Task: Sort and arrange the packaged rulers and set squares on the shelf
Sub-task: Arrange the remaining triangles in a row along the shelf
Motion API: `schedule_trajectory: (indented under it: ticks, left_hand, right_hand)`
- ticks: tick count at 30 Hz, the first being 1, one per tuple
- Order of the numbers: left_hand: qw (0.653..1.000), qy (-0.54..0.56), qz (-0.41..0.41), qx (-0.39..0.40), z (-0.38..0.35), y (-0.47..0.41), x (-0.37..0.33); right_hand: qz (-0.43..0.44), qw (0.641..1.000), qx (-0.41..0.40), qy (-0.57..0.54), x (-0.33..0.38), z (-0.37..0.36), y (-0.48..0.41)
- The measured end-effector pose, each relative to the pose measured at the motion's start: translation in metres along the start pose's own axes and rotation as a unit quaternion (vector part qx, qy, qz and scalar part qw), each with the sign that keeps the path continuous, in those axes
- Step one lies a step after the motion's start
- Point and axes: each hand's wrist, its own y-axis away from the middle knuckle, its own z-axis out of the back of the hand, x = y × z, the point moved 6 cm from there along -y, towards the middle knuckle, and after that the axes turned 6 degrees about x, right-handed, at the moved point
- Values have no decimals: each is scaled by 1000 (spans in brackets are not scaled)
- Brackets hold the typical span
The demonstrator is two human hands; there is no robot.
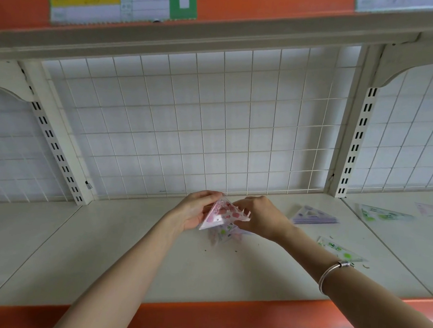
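On my feed the person's two arms show bare along their whole visible length, left forearm (128, 265) and right forearm (370, 290) alike. The left hand (195, 210) and right hand (260, 217) are bare too. I can see one worn item: a slim silver bangle (326, 272) on the right forearm, a smooth round band with a short ribbed, coiled section on its top side.

Set squares (313, 216) lie on the shelf (104, 245), right of the hands (232, 215).
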Motion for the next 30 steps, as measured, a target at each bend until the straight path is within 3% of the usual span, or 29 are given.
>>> schedule_trajectory:
  ticks: [4, 9, 12, 15, 26, 30]
  left_hand:
    - [999, -17, -27, -20, 3, 4, -3]
    - [977, -177, -97, -63, 3, 10, -11]
    - [963, -214, -149, -74, -4, 10, -16]
    - [962, -209, -167, -56, -17, 8, -16]
    - [980, -126, -148, 34, -82, -11, -12]
    - [979, -139, -147, 15, -83, -18, -9]
  right_hand:
    - [-17, 1000, -22, 5, -4, 0, 0]
    - [-45, 997, -62, -17, -14, -1, 4]
    - [-62, 991, -87, -85, -18, 2, 6]
    - [-82, 980, -123, -133, -21, 12, 11]
    - [-159, 980, -119, 18, -46, 35, 30]
    - [-204, 971, -113, 48, -62, 40, 35]
